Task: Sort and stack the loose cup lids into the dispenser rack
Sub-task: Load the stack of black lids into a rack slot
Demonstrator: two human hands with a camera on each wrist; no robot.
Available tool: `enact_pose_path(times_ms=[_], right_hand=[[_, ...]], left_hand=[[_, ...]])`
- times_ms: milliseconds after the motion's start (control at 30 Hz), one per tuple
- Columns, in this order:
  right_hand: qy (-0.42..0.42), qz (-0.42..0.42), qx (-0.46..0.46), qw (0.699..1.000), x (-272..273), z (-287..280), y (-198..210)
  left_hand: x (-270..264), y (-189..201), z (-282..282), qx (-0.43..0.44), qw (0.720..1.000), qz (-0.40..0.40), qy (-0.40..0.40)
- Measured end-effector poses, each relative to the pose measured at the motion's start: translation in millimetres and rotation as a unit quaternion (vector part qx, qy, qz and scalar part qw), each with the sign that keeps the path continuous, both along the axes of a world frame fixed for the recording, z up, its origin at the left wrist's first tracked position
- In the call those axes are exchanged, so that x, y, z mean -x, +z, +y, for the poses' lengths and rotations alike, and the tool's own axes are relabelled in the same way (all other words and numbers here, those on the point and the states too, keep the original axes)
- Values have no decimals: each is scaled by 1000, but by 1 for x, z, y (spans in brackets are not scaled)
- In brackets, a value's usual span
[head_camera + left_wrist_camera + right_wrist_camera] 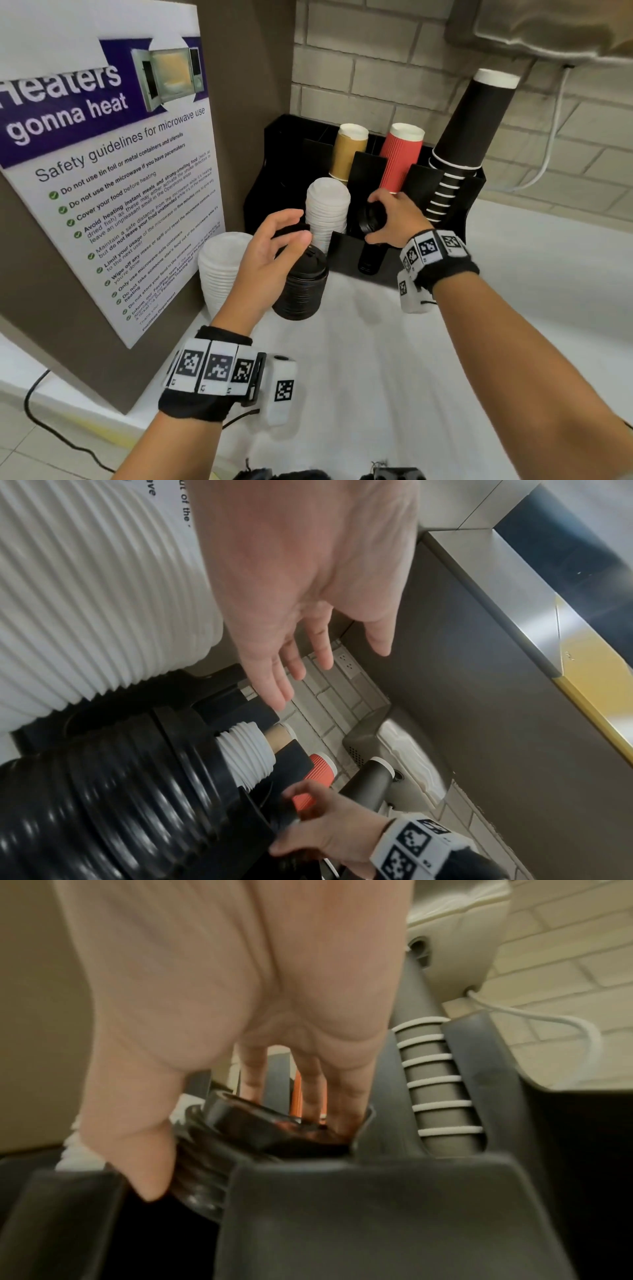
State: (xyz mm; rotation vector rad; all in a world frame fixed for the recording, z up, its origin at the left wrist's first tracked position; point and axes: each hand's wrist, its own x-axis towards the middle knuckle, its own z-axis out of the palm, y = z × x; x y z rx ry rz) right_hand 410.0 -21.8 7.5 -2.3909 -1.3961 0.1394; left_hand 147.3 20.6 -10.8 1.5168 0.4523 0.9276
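Our right hand [387, 219] has its fingers [310, 1085] and thumb curled round a short stack of black lids [371, 219], holding it in a front slot of the black dispenser rack [455, 219], just right of the white lids [327, 209] already standing in the next slot. Our left hand [274, 240] hovers with relaxed, spread fingers [274, 674] over the taller black lid stack [301, 284] that stands loose on the table [513, 308]; it grasps nothing, and we cannot tell whether it touches the top lid. A loose white lid stack [222, 270] stands beside that on the table, against the microwave poster [102, 171]. Behind the lid slots the rack holds a tan cup [347, 150], a red ribbed cup [400, 157] and a sleeve of black cups [462, 137]. We judge these lids to be light, thin plastic, stiff at the rim but easily flexed, and glossy enough to slide on one another, so a tall stack may shear or fan apart if taken only from the top. We would take hold low and high at once, thumb on one side of the rims and fingers opposite, squeezing gently and keeping the column straight while lowering it into the slot. Black belongs with black, white with white.
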Motion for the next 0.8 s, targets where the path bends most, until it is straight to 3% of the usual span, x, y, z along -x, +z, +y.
enact_pose_path(times_ms=[200,433,633,700,800], right_hand=[[39,-92,209,973,3,18,-19],[38,-145,243,958,9,21,-35],[31,-136,269,953,14,19,-27],[16,-104,236,966,16,13,-16],[-11,-46,-1,999,25,2,4]], left_hand=[[1,-3,4,4,1000,0,17],[6,-5,8,5,1000,-4,27],[9,-1,8,2,1000,-12,25],[10,0,9,1,999,-15,28],[11,-1,12,2,999,-20,43]])
